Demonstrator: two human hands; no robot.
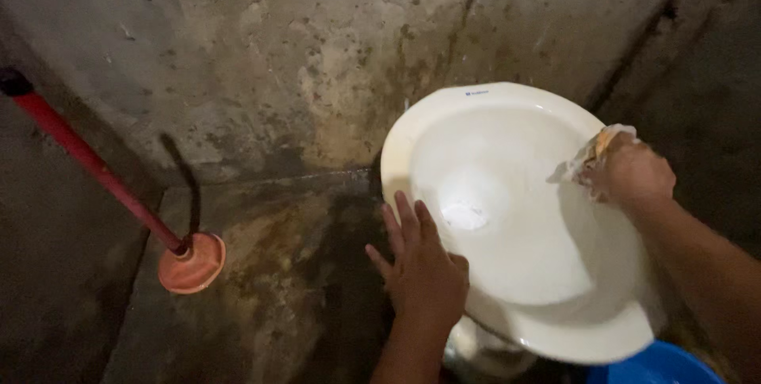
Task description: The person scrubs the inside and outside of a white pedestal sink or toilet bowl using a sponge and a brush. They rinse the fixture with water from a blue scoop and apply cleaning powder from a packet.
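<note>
A white toilet bowl (483,122) without a seat fills the middle right of the head view, with water at its bottom. My left hand (420,265) rests flat on the bowl's near left rim, fingers spread. My right hand (630,174) is closed on a soapy yellow sponge (602,142) and presses it against the bowl's right rim.
A red-handled plunger (189,261) stands on the stained concrete floor at the left, leaning toward the left wall. A stained concrete wall (317,59) rises behind the bowl. The rim of a blue bucket (654,364) shows at the bottom right.
</note>
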